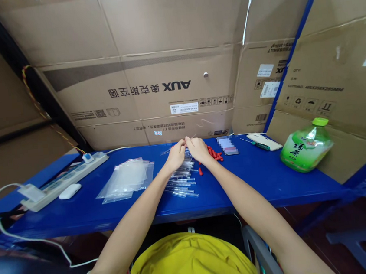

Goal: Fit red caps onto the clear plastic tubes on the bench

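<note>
My left hand (176,156) and my right hand (198,149) meet above the far part of the blue table, both with fingers pinched. From my right fingertips a thin clear tube sticks out. What my left fingers pinch is mostly hidden; a trace of red shows near them. Below and between my wrists lies a loose pile of clear tubes (181,183). Small red rubber bulbs (216,154) are heaped just right of my right hand, and a single red bulb (200,171) lies apart, closer to me. Behind my left hand, some clear tubes with red ends are partly covered.
Clear zip bags (126,177) lie left on the blue table (250,186). Further left are a power strip (71,179) and a white case (70,191). A blurred phone (227,145), a screwdriver (259,145), a white item (266,140) and a green bottle (305,146) stand or lie right. Cardboard (151,88) walls the back.
</note>
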The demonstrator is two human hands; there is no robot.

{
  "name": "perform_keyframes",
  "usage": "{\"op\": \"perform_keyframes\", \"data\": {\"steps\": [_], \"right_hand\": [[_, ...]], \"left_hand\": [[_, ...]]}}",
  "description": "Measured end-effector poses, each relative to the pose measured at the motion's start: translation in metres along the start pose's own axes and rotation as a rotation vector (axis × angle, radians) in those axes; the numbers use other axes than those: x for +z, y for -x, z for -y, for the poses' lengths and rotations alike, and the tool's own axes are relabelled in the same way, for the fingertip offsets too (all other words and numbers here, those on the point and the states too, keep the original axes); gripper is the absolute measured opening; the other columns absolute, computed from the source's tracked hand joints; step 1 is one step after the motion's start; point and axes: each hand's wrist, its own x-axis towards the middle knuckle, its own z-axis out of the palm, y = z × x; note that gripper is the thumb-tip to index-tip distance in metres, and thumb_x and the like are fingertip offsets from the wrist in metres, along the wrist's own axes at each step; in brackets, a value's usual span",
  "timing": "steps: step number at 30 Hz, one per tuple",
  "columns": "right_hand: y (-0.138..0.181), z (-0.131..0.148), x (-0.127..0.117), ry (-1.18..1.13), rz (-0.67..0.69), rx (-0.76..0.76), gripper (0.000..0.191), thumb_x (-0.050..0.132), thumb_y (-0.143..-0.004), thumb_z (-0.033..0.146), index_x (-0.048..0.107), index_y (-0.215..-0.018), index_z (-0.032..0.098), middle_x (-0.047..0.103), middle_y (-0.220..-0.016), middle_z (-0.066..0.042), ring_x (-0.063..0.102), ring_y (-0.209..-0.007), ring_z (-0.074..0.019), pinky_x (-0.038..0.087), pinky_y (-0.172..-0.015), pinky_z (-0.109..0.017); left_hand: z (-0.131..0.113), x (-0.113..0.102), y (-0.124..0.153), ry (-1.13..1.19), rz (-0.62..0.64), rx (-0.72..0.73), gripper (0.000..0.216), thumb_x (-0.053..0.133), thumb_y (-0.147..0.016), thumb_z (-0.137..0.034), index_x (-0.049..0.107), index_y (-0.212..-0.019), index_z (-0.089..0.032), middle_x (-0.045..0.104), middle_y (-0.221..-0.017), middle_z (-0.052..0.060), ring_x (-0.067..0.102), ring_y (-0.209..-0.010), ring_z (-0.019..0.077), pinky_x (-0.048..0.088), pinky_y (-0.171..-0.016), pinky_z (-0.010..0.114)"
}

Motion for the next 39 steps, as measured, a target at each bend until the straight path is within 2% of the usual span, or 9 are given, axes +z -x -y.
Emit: {"op": "perform_keyframes", "data": {"steps": [6, 12, 17, 21, 23, 27, 29, 33, 39], "right_hand": [[-0.005, 0.002, 0.002, -0.104, -0.055, 0.026, 0.058, 0.038, -0.109, 0.038, 0.069, -0.063, 0.018, 0.072, -0.068, -0.01, 0.065, -0.071, -0.0207, 0.037, -0.07, -0.028], [-0.007, 0.003, -0.004, -0.26, -0.032, 0.099, 0.057, 0.035, -0.105, 0.036, 0.059, -0.056, 0.021, 0.063, -0.059, -0.005, 0.062, -0.067, -0.0192, 0.038, -0.068, -0.028], [-0.007, -0.008, -0.014, -0.262, -0.086, 0.107, 0.054, 0.038, -0.102, 0.04, 0.055, -0.054, 0.022, 0.061, -0.059, -0.004, 0.06, -0.067, -0.0179, 0.038, -0.071, -0.027], [-0.008, -0.012, -0.018, -0.381, -0.08, 0.184, 0.049, 0.044, -0.097, 0.041, 0.048, -0.052, 0.023, 0.051, -0.052, 0.0, 0.053, -0.06, -0.0155, 0.037, -0.065, -0.027], [-0.008, -0.01, -0.018, -0.525, -0.05, 0.245, 0.046, 0.045, -0.095, 0.04, 0.043, -0.052, 0.024, 0.042, -0.047, 0.004, 0.043, -0.051, -0.0132, 0.034, -0.057, -0.026], [-0.007, 0.001, -0.018, -0.914, 0.092, 0.414, 0.041, 0.045, -0.094, 0.037, 0.032, -0.057, 0.027, 0.024, -0.042, 0.009, 0.02, -0.039, -0.0096, 0.022, -0.044, -0.025], [-0.006, 0.007, -0.019, -1.054, 0.147, 0.452, 0.04, 0.044, -0.094, 0.036, 0.028, -0.058, 0.027, 0.02, -0.041, 0.011, 0.013, -0.038, -0.0082, 0.018, -0.041, -0.024], [-0.005, 0.012, -0.023, -1.205, 0.206, 0.505, 0.041, 0.043, -0.095, 0.034, 0.025, -0.059, 0.027, 0.017, -0.04, 0.011, 0.009, -0.038, -0.0073, 0.018, -0.038, -0.021], [-0.005, 0.016, -0.028, -1.31, 0.279, 0.555, 0.041, 0.04, -0.097, 0.032, 0.022, -0.06, 0.027, 0.016, -0.039, 0.01, 0.008, -0.037, -0.0086, 0.02, -0.038, -0.022]], "left_hand": [[-0.005, 0.004, -0.002, 0.059, -0.021, -0.026, 0.018, 0.042, -0.087, -0.014, 0.049, -0.072, -0.02, 0.055, -0.073, 0.0, 0.047, -0.073, 0.0166, 0.038, -0.074, 0.027], [-0.005, 0.004, 0.001, 0.106, -0.041, -0.082, 0.016, 0.043, -0.085, -0.014, 0.053, -0.074, -0.019, 0.053, -0.072, -0.001, 0.046, -0.073, 0.0158, 0.037, -0.071, 0.026], [-0.007, 0.004, 0.005, 0.19, 0.113, -0.065, 0.015, 0.048, -0.094, -0.025, 0.06, -0.087, -0.018, 0.052, -0.07, -0.002, 0.044, -0.067, 0.0144, 0.037, -0.065, 0.025], [-0.008, 0.002, 0.008, 0.236, 0.28, -0.017, 0.033, 0.049, -0.101, -0.044, 0.05, -0.079, -0.02, 0.046, -0.065, -0.003, 0.038, -0.058, 0.012, 0.034, -0.059, 0.026], [-0.008, 0.0, 0.007, 0.251, 0.323, 0.02, 0.041, 0.049, -0.102, -0.052, 0.046, -0.076, -0.02, 0.044, -0.063, -0.004, 0.036, -0.056, 0.0109, 0.033, -0.057, 0.026], [-0.005, -0.003, 0.004, 0.257, 0.299, 0.058, 0.05, 0.048, -0.1, -0.065, 0.046, -0.078, -0.02, 0.042, -0.059, -0.005, 0.034, -0.053, 0.0098, 0.031, -0.054, 0.025], [-0.004, -0.004, 0.003, 0.277, 0.287, 0.056, 0.053, 0.049, -0.098, -0.069, 0.048, -0.08, -0.02, 0.041, -0.057, -0.006, 0.033, -0.052, 0.0093, 0.029, -0.053, 0.025], [-0.002, -0.004, 0.003, 0.356, 0.283, 0.044, 0.053, 0.053, -0.096, -0.07, 0.05, -0.082, -0.019, 0.04, -0.057, -0.007, 0.03, -0.051, 0.0085, 0.027, -0.052, 0.024], [-0.006, -0.006, 0.004, 0.416, 0.296, 0.044, 0.05, 0.055, -0.098, -0.066, 0.051, -0.082, -0.019, 0.042, -0.056, -0.006, 0.03, -0.051, 0.008, 0.025, -0.052, 0.024]]}}
